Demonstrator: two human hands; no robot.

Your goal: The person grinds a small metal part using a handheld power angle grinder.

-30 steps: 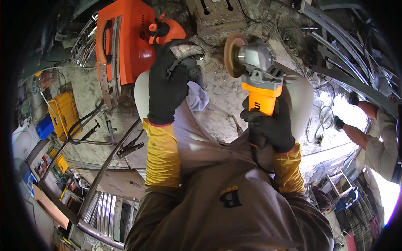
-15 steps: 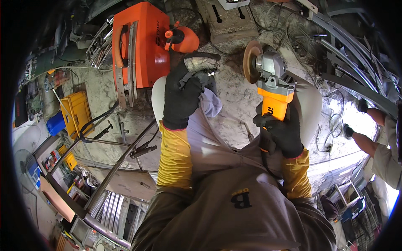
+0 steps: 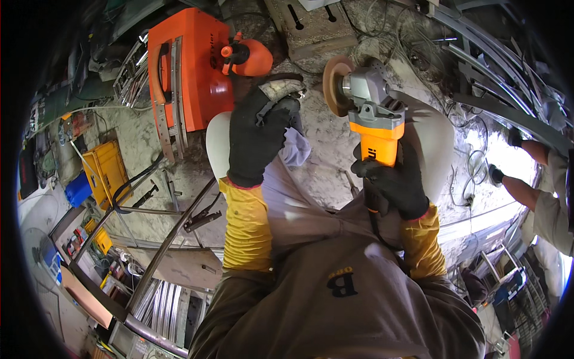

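My right hand (image 3: 397, 179), in a black glove, is wrapped round the orange body of an angle grinder (image 3: 379, 143). The grinder's grey head points away from me, and its brown disc (image 3: 338, 85) faces left, toward my other hand. A dark cord runs from the grinder's near end over my lap. My left hand (image 3: 260, 134), also black-gloved, is closed, with a worn greyish patch along the finger. A small shiny bit (image 3: 302, 94) shows at its fingertips, too small to name. A gap separates the disc from these fingertips.
An orange case (image 3: 191, 72) and an orange spray bottle (image 3: 251, 58) stand beyond my left hand. A metal-tube frame (image 3: 173, 230) is at left, near a yellow crate (image 3: 107, 170). Metal profiles (image 3: 496, 69) lie far right. Another person's legs (image 3: 523, 200) show at right.
The view has shifted slightly. The grinder has moved left, a little closer to my left hand. Both hands keep their grip.
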